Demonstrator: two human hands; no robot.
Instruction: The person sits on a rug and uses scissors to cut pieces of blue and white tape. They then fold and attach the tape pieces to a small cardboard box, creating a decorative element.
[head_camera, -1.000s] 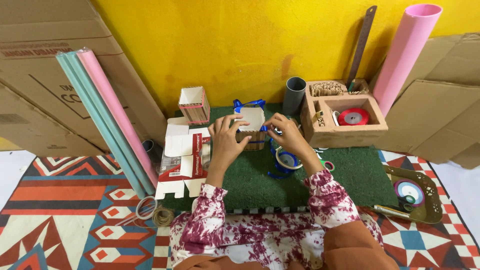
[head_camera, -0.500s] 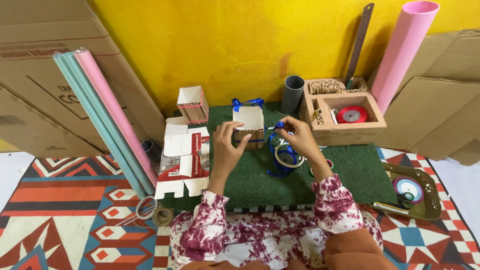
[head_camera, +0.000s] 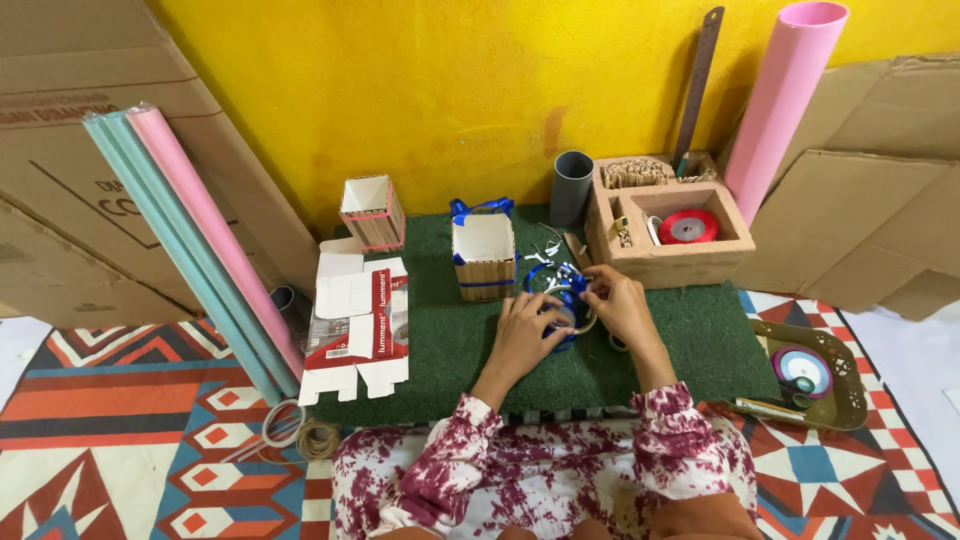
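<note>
Both hands meet over the green mat (head_camera: 690, 345): the left hand (head_camera: 525, 330) and right hand (head_camera: 618, 305) pinch a roll of blue ribbon (head_camera: 560, 300) between their fingers, gripping it from either side, just right of the small stick box (head_camera: 484, 258) tied with blue ribbon.

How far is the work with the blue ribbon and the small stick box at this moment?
Done, it seems: the small stick box stands upright on the green mat, with a blue band around it and a blue bow behind it. In hand: the left hand and the right hand both work at the blue ribbon roll beside the box. Left: the flattened carton lies untouched. Whether the box needs more ribbon I cannot tell.
</note>
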